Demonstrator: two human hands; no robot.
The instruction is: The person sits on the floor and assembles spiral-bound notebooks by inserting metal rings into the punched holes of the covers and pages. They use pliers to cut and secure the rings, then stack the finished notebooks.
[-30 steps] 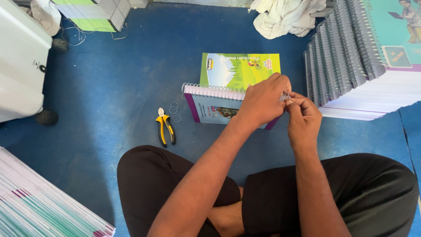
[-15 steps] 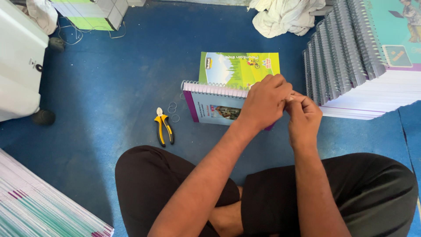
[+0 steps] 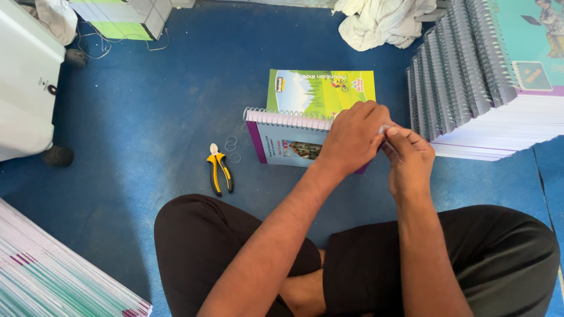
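A spiral-bound book (image 3: 288, 138) with a purple cover lies on the blue floor in front of my crossed legs. It rests partly on a green book (image 3: 320, 91). My left hand (image 3: 352, 138) is closed over the right end of the white wire spiral. My right hand (image 3: 408, 155) meets it there, fingertips pinching a small piece of the wire binding. What sits between the fingers is mostly hidden.
Yellow-handled cutting pliers (image 3: 219, 169) lie left of the book beside a few loose wire rings (image 3: 232, 144). A tall stack of bound books (image 3: 487, 82) stands at right, another stack (image 3: 53, 276) at lower left. A white machine (image 3: 23, 88) is far left, a white cloth (image 3: 382, 20) up top.
Both hands have stayed at the right end of the spiral, shifting only slightly. Nothing else has moved.
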